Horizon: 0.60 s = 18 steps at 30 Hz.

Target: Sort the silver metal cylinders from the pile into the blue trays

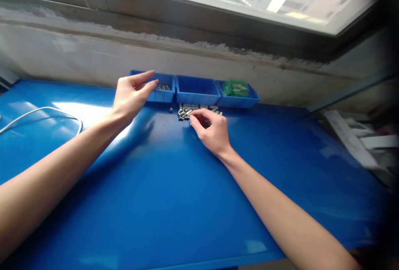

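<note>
By the tabletop's [156, 203] far edge, right hand [215, 132] is reaching loose pieces [183, 114], left hand [127, 97] a part-filled bin [163, 96]. Neither grip is showing clearly.

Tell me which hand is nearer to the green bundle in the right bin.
Right. The right hand is at the loose metal parts, in front and left of the green bundle; the left hand is farther off, at the left bin.

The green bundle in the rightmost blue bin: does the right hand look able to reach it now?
Probably yes: the right hand is near the green bundle, and only the open-topped bin's low front wall seems to stand between them.
</note>
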Each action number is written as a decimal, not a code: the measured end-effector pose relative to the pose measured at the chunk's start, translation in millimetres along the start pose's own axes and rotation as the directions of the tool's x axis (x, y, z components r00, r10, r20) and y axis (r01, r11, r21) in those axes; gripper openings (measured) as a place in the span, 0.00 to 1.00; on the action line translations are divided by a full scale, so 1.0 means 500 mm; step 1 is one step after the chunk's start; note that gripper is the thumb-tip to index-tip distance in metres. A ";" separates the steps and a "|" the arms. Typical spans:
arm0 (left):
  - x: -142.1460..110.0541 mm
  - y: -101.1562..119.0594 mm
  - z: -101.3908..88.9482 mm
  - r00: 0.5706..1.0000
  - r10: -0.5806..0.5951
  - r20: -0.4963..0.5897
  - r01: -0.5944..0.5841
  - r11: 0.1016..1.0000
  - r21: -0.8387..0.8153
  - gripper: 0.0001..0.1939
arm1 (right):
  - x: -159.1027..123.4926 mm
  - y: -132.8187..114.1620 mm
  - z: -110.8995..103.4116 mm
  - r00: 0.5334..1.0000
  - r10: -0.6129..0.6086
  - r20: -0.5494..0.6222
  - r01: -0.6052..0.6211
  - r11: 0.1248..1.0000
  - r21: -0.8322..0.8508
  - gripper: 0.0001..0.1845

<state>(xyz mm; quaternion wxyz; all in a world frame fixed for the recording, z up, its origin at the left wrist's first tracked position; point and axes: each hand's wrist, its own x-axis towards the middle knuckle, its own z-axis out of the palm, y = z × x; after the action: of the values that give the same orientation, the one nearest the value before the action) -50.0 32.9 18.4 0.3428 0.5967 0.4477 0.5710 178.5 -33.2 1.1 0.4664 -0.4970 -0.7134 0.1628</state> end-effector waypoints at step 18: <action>-0.033 -0.027 0.011 0.668 0.259 0.698 -0.658 0.644 0.391 0.19 | 0.000 -0.001 -0.001 1.000 0.023 -0.009 -0.023 1.000 -0.001 0.06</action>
<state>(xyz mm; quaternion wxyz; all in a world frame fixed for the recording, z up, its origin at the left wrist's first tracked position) -45.7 22.9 -1.1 0.0821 0.9158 0.3027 0.2507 178.6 -33.7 1.8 0.4675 -0.5063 -0.7055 0.1654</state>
